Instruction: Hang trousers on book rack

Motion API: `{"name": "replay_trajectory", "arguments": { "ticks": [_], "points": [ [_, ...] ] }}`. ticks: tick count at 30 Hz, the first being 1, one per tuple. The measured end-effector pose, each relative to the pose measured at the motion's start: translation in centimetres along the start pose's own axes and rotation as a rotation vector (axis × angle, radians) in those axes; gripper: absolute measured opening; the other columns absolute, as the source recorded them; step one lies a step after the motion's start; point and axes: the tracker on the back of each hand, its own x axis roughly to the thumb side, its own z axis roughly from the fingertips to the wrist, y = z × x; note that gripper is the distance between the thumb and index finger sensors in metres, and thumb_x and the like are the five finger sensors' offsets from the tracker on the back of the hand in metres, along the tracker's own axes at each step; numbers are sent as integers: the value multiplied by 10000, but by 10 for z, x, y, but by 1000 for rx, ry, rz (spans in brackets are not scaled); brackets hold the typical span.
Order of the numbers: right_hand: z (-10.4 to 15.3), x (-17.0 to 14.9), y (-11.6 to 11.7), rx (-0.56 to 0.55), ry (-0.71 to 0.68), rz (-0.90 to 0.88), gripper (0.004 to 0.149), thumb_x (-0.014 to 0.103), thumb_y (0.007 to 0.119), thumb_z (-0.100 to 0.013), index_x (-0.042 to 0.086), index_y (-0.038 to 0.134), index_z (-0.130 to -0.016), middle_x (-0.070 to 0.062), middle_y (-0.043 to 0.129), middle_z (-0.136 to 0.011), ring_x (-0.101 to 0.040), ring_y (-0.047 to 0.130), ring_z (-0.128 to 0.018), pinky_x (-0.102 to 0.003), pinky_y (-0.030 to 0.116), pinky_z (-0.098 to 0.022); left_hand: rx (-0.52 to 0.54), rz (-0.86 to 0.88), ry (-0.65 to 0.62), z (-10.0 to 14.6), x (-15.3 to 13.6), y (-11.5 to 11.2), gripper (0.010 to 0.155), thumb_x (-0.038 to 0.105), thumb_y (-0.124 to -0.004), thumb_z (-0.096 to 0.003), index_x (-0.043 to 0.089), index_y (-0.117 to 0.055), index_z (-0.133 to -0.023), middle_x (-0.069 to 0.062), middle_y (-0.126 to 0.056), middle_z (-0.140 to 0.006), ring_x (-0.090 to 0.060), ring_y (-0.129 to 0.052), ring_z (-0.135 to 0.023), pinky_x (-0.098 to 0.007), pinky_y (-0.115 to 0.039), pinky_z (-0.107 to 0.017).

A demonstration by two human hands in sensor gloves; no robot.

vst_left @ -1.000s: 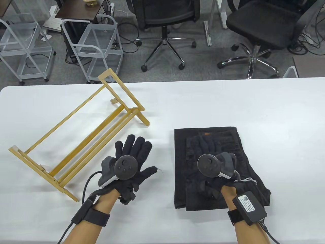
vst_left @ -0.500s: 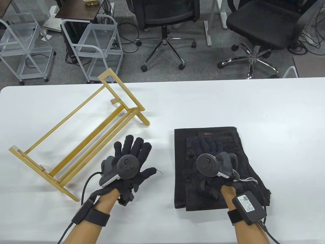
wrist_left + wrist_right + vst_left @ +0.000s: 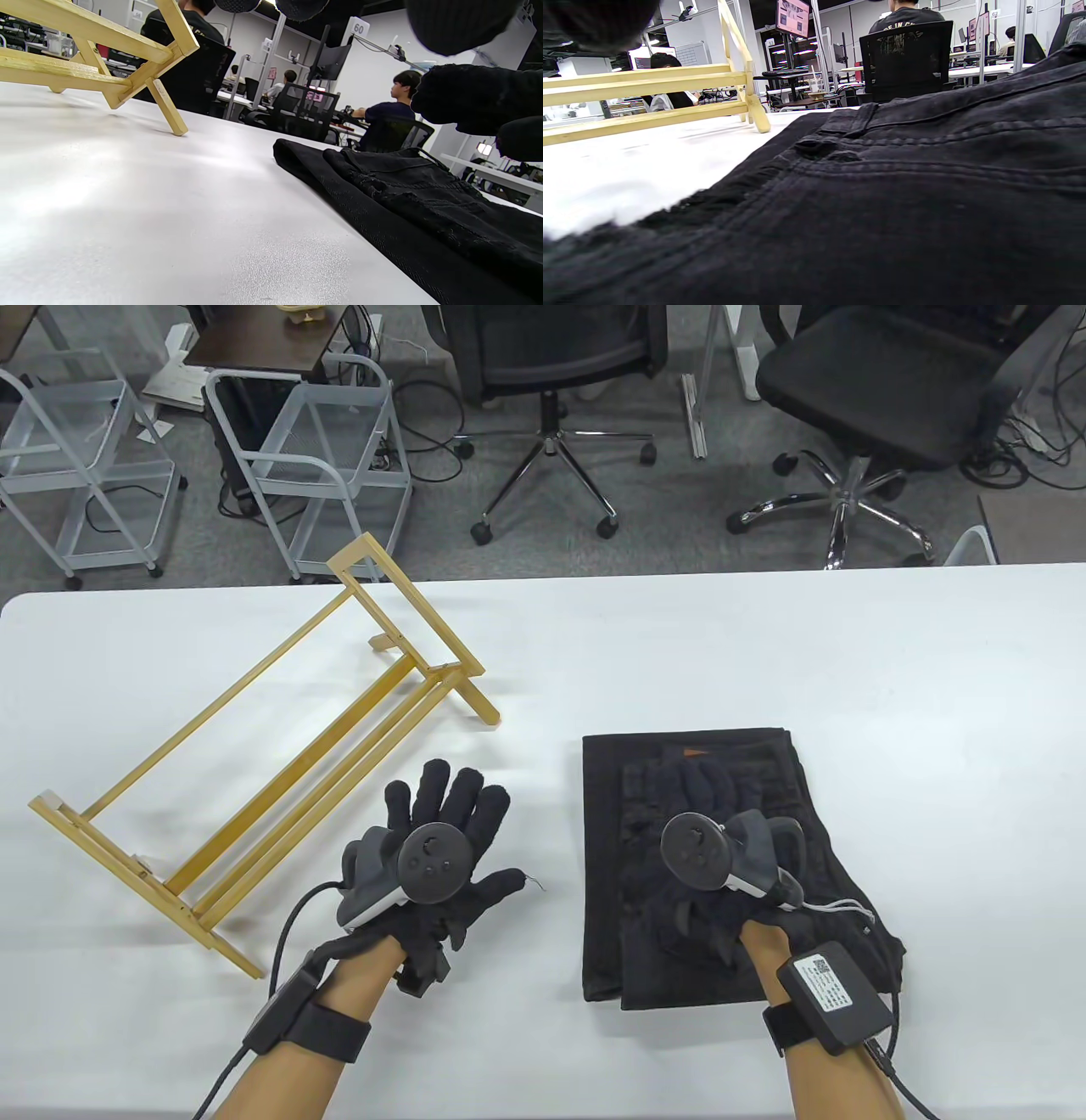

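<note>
Starting the pickup: table view, right hand (image 3: 708, 857) rests flat on folded black trousers (image 3: 764, 780) on the tabletop (image 3: 764, 645), grip probably not closed; left hand (image 3: 441, 848) fingers spread, holding nothing, beside the wooden book rack (image 3: 254, 780). Next: grasp, lift, drape. Wrist views: dark denim, seamed, folded thick.

White table (image 3: 764, 645) with folded black trousers (image 3: 607, 857) lying flat; a wooden book rack (image 3: 254, 780) stands left of them.

Beyond your white table (image 3: 764, 645): grey carpet floor (image 3: 679, 534), two black office chairs (image 3: 556, 356), two grey wire trolleys (image 3: 314, 449).
</note>
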Motion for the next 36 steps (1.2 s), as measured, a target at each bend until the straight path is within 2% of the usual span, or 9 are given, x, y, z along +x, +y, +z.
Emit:
{"name": "replay_trajectory", "arguments": {
  "ticks": [11,25,30,36],
  "points": [
    [-1,-22,0,-21,144,17,1071,674,741,-286,44,220,-978,-256,291,-1075,-576,360,-962,-807,373,-583,-22,-11,12,0,2,-2,894,694,-685,-334,271,-389,-1064,-26,-327,-1200,-341,-106,-1107,-645,-63,-695],
    [0,-54,8,39,383,-7,1085,648,766,-297,21,191,-970,-287,248,-1061,-606,324,-941,-812,397,-567,-25,4,32,1,4,3,889,688,-689,-336,268,-398,-1064,-25,-330,-1199,-339,-111,-1108,-643,-59,-694],
    [2,-71,12,118,573,-9,1110,630,767,-313,-7,120,-951,-310,198,-1044,-630,301,-925,-804,406,-570,-22,8,38,2,3,4,887,686,-690,-336,267,-406,-1064,-27,-337,-1199,-338,-116,-1110,-643,-60,-694],
    [9,-101,24,216,784,-164,1116,597,788,-328,-24,92,-941,-335,138,-1032,-657,272,-909,-810,393,-568,-30,10,40,2,3,4,886,685,-691,-336,266,-409,-1064,-27,-338,-1200,-339,-118,-1110,-643,-59,-694]
  ]
}}
